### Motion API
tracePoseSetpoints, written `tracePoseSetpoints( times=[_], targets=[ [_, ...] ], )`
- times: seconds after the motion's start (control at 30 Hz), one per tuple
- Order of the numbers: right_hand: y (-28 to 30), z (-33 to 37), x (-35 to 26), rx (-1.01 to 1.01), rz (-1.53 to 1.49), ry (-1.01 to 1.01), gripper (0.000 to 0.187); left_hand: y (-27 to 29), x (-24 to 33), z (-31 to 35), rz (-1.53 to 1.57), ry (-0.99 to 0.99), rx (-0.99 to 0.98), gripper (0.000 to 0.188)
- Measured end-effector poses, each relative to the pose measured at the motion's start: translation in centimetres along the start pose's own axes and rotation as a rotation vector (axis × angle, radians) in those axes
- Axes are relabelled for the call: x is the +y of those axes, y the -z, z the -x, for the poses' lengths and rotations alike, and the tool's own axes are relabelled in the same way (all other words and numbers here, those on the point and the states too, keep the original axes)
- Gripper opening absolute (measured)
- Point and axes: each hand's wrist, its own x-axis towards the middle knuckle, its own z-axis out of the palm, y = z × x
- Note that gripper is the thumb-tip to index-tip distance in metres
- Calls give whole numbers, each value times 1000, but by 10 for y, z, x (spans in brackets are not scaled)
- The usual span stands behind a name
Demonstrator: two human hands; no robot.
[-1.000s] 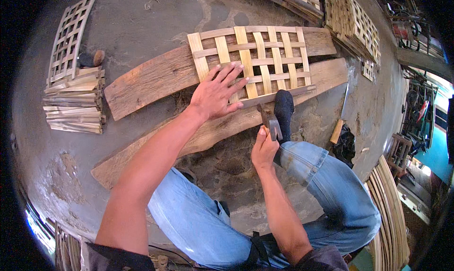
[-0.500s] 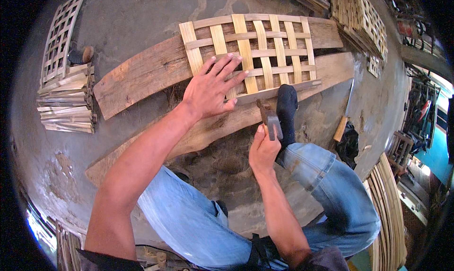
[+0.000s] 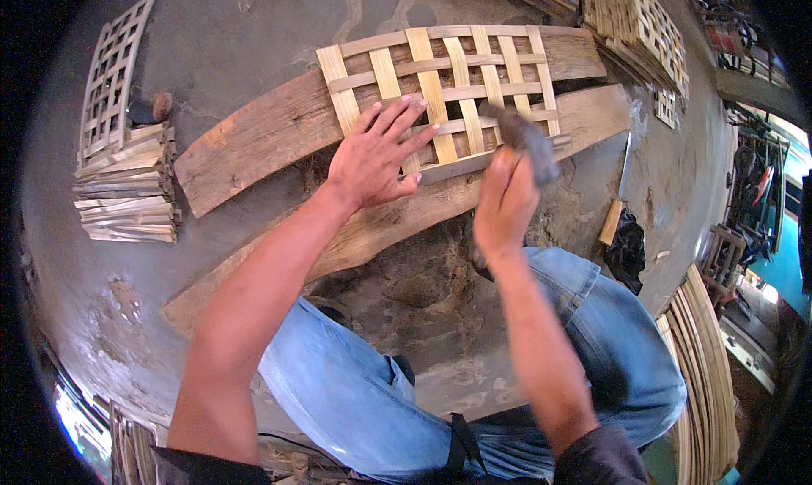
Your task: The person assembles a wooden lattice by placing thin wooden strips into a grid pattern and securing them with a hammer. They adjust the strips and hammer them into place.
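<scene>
A woven lattice panel of pale bamboo strips (image 3: 458,63) lies across two rough wooden planks (image 3: 264,125). Flat on its lower left part, fingers stretched out, rests my left hand (image 3: 372,157). My right hand (image 3: 506,204) is wrapped round the handle of a hammer (image 3: 531,147), whose head is smeared by motion. The hammer is raised over the panel's lower right part and hides some of the strips there. Along the panel's near edge runs a straight flat bar (image 3: 457,169), partly behind my right hand.
A knife (image 3: 616,208) with a wooden handle lies on the floor at right, beside a black bag (image 3: 627,252). Bundled strips (image 3: 127,185) and another lattice (image 3: 118,71) are at left. Lattice panels are stacked (image 3: 636,30) at the far right; long strips (image 3: 700,375) stand near right.
My right hand has lifted the hammer up and to the right, from beside my foot to over the panel. My left hand stays pressed on the panel.
</scene>
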Motion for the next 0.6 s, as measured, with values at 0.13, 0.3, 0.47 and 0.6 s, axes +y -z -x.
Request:
tracePoseSetpoints(
  times=[0.13,0.3,0.47,0.6],
  targets=[
    [34,-104,-38,3,79,138,17,3,0,-5,-22,2,9,75],
    [69,-108,-89,-83,-341,133,17,2,-6,6,-107,18,-20,75],
    [28,-3,-24,83,-206,111,25,-1,-2,-5,-146,-19,-8,75],
    [-20,78,26,21,-179,-71,30,-4,-2,-2,-103,-29,28,73]
  ],
)
